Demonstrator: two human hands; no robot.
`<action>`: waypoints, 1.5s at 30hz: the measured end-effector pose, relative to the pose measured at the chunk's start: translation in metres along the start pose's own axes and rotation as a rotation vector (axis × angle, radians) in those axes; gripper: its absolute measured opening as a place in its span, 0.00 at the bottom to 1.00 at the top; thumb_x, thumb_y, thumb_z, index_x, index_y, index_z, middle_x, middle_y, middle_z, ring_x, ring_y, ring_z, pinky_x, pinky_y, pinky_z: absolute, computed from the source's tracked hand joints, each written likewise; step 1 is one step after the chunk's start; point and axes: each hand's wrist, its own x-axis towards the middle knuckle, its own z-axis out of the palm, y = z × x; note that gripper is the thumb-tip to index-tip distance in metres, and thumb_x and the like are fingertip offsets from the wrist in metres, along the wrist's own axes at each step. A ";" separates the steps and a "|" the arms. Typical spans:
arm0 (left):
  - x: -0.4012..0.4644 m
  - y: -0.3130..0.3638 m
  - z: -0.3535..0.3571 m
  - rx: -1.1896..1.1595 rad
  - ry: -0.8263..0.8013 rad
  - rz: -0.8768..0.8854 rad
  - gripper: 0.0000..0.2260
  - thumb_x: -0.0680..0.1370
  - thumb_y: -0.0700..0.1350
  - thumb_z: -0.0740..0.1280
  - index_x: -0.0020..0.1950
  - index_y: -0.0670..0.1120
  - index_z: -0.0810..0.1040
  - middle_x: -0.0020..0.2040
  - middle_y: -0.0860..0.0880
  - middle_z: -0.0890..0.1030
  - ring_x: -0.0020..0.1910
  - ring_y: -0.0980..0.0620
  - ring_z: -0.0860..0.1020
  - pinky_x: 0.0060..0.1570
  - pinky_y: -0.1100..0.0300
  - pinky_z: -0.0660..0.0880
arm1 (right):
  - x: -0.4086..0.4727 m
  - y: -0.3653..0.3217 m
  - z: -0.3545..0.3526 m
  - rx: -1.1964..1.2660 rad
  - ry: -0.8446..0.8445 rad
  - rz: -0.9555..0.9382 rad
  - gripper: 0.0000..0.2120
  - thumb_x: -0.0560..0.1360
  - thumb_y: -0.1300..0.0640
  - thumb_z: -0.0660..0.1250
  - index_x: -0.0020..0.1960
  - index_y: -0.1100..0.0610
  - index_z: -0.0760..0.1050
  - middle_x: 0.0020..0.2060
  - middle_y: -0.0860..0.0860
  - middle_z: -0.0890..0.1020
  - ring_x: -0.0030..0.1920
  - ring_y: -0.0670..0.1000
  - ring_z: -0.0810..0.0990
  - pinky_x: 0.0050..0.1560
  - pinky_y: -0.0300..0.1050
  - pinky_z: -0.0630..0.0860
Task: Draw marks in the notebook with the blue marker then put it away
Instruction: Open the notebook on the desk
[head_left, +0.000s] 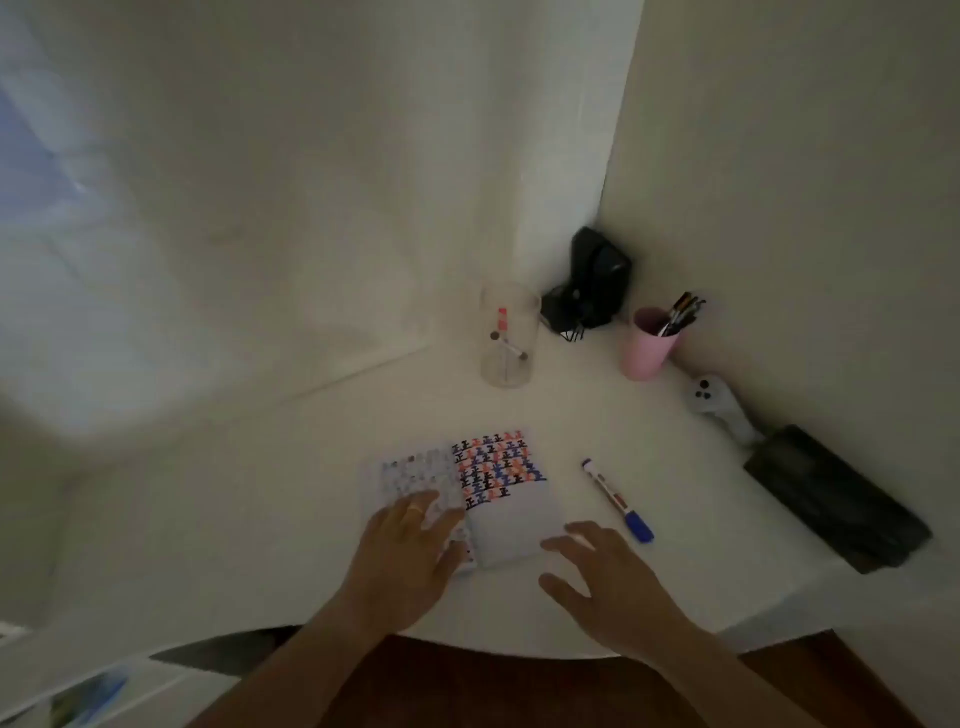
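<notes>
Across the lower and middle part of the frame spreads the white surface, backed by pale walls that meet in a corner at upper right of centre. At the right edge of the frame a long dark flat object lies along the wall; what it is I cannot tell. Near the lower centre the notebook lies open, its right page filled in its upper part with rows of black, blue and orange marks and blank below. The left hand lies flat with fingers spread on the notebook's left page, a ring on one finger. The right hand hovers or rests just right of the notebook's lower corner, fingers spread and holding nothing. In the corner stands a black object of unclear kind. Left of it stands a clear glass with two markers inside. To the right of the black object a pink cup holds several pens. A small white controller lies by the wall further right. The blue marker lies on the surface to the right of the notebook and just beyond the right hand's fingertips, apart from both; its long axis runs diagonally, the blue cap pointing toward lower right and the other end toward upper left.
</notes>
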 end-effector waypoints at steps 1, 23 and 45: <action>0.008 -0.004 0.018 0.011 0.003 0.004 0.22 0.80 0.61 0.52 0.70 0.57 0.72 0.71 0.44 0.75 0.69 0.41 0.74 0.63 0.41 0.74 | 0.013 0.010 0.015 -0.019 0.004 -0.022 0.25 0.78 0.34 0.54 0.73 0.37 0.64 0.77 0.44 0.64 0.76 0.48 0.61 0.73 0.46 0.64; 0.013 -0.006 0.118 0.125 0.304 -0.060 0.31 0.73 0.75 0.48 0.74 0.67 0.61 0.78 0.44 0.64 0.77 0.42 0.61 0.73 0.41 0.59 | 0.053 0.054 0.109 -0.259 0.468 -0.150 0.25 0.76 0.33 0.54 0.68 0.40 0.71 0.67 0.49 0.73 0.65 0.53 0.69 0.65 0.51 0.68; 0.006 -0.011 0.093 0.242 0.174 0.022 0.26 0.75 0.72 0.46 0.70 0.67 0.62 0.70 0.41 0.69 0.68 0.39 0.68 0.63 0.42 0.69 | 0.041 0.062 0.111 -0.225 0.505 -0.142 0.22 0.81 0.43 0.56 0.74 0.44 0.68 0.76 0.50 0.69 0.74 0.55 0.68 0.69 0.52 0.70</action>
